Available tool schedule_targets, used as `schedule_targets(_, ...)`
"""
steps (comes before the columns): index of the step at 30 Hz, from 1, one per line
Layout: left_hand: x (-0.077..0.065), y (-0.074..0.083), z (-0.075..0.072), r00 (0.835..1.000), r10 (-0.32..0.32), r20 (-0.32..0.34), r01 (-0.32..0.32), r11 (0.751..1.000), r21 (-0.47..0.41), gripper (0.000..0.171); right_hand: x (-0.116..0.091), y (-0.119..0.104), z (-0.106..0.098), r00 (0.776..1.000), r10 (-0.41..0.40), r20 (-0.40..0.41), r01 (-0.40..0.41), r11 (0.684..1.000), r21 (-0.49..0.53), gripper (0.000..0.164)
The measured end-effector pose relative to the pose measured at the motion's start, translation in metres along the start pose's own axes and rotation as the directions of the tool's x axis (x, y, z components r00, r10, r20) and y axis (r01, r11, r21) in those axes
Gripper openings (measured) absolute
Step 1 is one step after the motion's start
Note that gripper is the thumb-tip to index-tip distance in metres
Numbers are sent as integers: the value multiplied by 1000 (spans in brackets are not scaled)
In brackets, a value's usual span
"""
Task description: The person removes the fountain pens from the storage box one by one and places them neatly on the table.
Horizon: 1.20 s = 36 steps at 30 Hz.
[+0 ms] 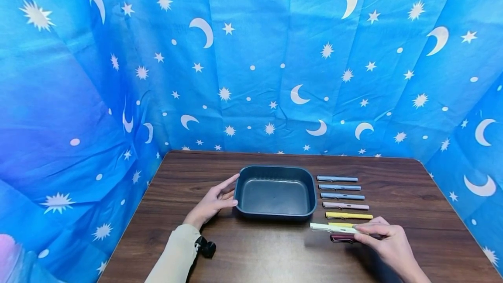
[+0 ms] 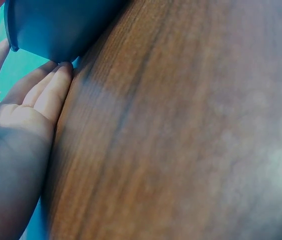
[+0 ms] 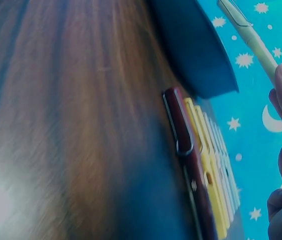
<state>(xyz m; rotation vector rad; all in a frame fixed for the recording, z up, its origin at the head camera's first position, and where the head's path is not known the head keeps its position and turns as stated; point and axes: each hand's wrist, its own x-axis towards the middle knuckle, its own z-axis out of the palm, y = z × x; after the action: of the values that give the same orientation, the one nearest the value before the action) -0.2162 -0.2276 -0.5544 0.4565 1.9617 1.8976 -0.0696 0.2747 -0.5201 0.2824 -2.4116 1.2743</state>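
Note:
My left hand [image 1: 209,206] touches the left side of a dark blue-grey rectangular box [image 1: 274,196], its fingers stretched out along the wall and the thumb near the front corner. Nothing lies inside the box. Between thumb and fingers, my right hand [image 1: 387,238] pinches one end of a pale whitish-green pen [image 1: 329,228] with a metal clip. In the right wrist view this pen [image 3: 253,42] is raised above the row. Seen from the head, it overlaps a yellow pen [image 1: 340,224], with a dark red pen [image 1: 342,238] just in front.
Right of the box, more pens lie side by side: another yellow pen [image 1: 349,215], a pale pink pen [image 1: 346,205] and several blue pens [image 1: 342,196]. All rest on a dark wood table [image 1: 251,252]. A blue star-and-moon cloth [image 1: 251,56] hangs behind and at both sides.

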Motion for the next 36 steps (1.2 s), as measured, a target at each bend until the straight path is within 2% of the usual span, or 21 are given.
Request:
schedule_targets(8, 0, 1, 1, 1000, 0, -2, 0, 1000, -4, 78, -19, 14, -14, 1000, -6, -15, 6, 1000, 19, 30)
schedule_targets(11, 1, 1, 1, 1000, 4, 2, -4, 1000, -11, 78, -27, 17, -19, 999, 48, -22, -48, 999, -3, 29)
schedule_targets(15, 0, 1, 1, 1000, 4, 1, -4, 1000, -20, 78, -36, 18, -24, 981, 192, -27, -194, 980, -55, 21)
schedule_targets(18, 0, 0, 0, 1000, 4, 0, -4, 1000, -22, 78, -41, 20, -26, 972, 231, -34, -233, 969, -84, 19)
schedule_targets(27, -2, 1, -1, 1000, 0, -5, 0, 1000, -13, 78, -50, 35, -24, 994, 97, -54, -103, 988, -119, 30)
schedule_targets(36, -2, 2, 0, 1000, 16, 5, -16, 1000, -3, 78, -50, 43, -25, 998, 18, -60, -31, 977, -210, 36)
